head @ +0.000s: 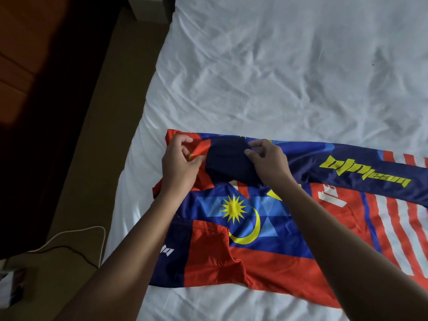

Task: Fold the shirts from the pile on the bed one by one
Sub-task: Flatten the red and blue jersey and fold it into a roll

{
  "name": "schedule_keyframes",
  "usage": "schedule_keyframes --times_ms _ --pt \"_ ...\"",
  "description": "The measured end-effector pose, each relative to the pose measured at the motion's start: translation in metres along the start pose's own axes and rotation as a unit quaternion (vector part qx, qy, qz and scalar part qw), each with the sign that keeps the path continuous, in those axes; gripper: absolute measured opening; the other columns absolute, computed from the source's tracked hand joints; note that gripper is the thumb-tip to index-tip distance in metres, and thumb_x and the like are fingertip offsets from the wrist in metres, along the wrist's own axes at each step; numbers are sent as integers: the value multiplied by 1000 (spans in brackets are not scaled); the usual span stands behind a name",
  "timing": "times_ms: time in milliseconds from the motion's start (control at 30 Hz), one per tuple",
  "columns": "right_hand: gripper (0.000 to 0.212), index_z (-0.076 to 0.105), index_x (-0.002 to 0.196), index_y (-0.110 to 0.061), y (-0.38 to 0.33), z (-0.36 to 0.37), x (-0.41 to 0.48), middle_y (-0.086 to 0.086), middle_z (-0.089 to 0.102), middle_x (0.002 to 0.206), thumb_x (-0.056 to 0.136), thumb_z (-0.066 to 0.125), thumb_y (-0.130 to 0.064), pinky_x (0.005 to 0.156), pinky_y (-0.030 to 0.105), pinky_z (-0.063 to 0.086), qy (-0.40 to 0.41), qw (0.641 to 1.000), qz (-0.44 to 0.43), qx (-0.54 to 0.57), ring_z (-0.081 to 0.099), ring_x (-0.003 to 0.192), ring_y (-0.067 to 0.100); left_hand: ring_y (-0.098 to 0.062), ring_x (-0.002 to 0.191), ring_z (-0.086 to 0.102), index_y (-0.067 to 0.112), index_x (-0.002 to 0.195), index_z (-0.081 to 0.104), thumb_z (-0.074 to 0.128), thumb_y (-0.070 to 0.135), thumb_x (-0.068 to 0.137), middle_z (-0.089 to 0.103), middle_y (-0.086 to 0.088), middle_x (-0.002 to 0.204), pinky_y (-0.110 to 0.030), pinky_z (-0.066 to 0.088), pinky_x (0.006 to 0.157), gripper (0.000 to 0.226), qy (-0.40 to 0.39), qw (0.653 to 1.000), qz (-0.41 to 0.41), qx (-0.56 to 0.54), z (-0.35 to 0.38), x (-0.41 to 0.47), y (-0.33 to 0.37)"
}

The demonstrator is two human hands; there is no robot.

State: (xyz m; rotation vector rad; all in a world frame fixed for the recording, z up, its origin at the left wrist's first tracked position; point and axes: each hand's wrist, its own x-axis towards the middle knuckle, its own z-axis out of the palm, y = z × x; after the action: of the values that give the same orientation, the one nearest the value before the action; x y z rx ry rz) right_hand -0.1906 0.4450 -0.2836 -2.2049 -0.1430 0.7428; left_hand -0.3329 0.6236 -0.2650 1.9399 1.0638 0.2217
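Left hand (179, 164): fingers curled, pinching red cloth of the shirt (254, 258) at its far left corner. Right hand (269, 162): thumb and fingers pinching the right edge of a dark navy panel (225, 158) that lies between the two hands. Collar or cuff, cannot tell.

Writing: the sleeve (342, 158) carries yellow-green stylised lettering (366, 173), upside down from this view. Its last letters read "team"; the first ones are not legible with confidence. White block characters on red just below the sleeve are partly covered and unreadable. More white letters low on a navy panel are cut off by the left forearm.

Print: yellow many-pointed star (234, 209) and yellow crescent (250, 235) on a blue field, with red blocks and red and white stripes toward the right.

Orientation: the shirt lies flat on the bed (278, 66), long axis left to right. The end held by the hands is near the bed's left edge, and the striped end runs out of frame at right. The sleeve is laid along the far edge, parallel to the long axis.

Surroundings: white sheet, heavily creased. Tan floor (92, 158) left of the bed. On it, at lower left, a white cable (69, 232) and a black cable (69, 247). Dark wooden furniture (34, 89) at far left.
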Motion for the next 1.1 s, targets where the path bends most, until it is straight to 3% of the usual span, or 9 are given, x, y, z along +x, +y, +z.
schedule_keyframes --times_ms 200,300,433,533,667,767,833,900,1100 --pt "43 63 116 -19 6 0 -17 -12 67 91 95 64 -56 84 34 47 -15 998 24 -50 62 97 18 -20 95 63 19 135 49 74 42 91 65 -1 107 -36 49 86 55 5 998 -57 34 -1 -14 -8" --pt "32 68 113 -16 14 0 -22 -12 65 85 93 73 -41 83 33 50 -22 996 5 -83 65 94 20 -15 87 67 21 126 55 82 29 86 70 2 98 -24 50 75 49 -72 990 -117 -37 4 -27 -11" --pt "16 69 107 -16 17 -6 -23 -15 62 82 93 72 -20 74 23 40 -33 996 10 -88 62 89 16 1 76 64 18 117 64 82 4 83 69 3 94 -14 50 70 41 -74 979 -119 -151 -1 -20 -13" --pt "32 66 116 -17 11 -8 -25 -9 69 96 86 66 -9 73 17 44 -36 995 23 -85 65 97 16 -4 82 65 24 108 66 82 32 86 68 8 94 -22 49 73 28 -114 982 -133 -76 -9 -13 -13" --pt "20 69 105 -21 -8 -4 -19 -10 70 88 94 65 -38 88 33 48 -25 997 55 -52 62 101 20 -19 65 60 -2 87 66 60 60 96 62 -4 71 -34 44 65 63 -165 971 -172 -1 -2 -7 -12" --pt "32 74 90 -15 -19 -1 -10 -2 71 85 96 65 -45 82 33 48 -24 997 48 -52 64 96 25 -13 63 55 6 78 69 74 41 91 63 -3 67 -34 44 66 38 -97 985 -122 -69 0 -4 -6" --pt "24 75 98 -17 -21 -1 0 -7 71 85 95 69 -40 79 30 48 4 999 33 -19 67 96 21 -7 70 59 16 83 71 80 23 89 69 1 76 -26 48 70 13 -44 978 -95 -180 -4 -3 2" --pt "18 73 101 -22 -16 -4 8 -10 73 87 92 72 -38 82 36 56 17 998 33 42 70 93 17 -7 75 61 18 90 65 82 14 87 66 1 83 -20 48 72 18 -26 978 -47 -201 -8 -1 5" --pt "54 60 126 -14 2 -5 -2 0 69 104 92 69 -55 89 36 48 -31 995 60 -70 62 107 24 -4 83 64 26 117 52 82 40 86 67 9 88 -17 43 69 46 -63 993 -102 5 -6 -8 -15"
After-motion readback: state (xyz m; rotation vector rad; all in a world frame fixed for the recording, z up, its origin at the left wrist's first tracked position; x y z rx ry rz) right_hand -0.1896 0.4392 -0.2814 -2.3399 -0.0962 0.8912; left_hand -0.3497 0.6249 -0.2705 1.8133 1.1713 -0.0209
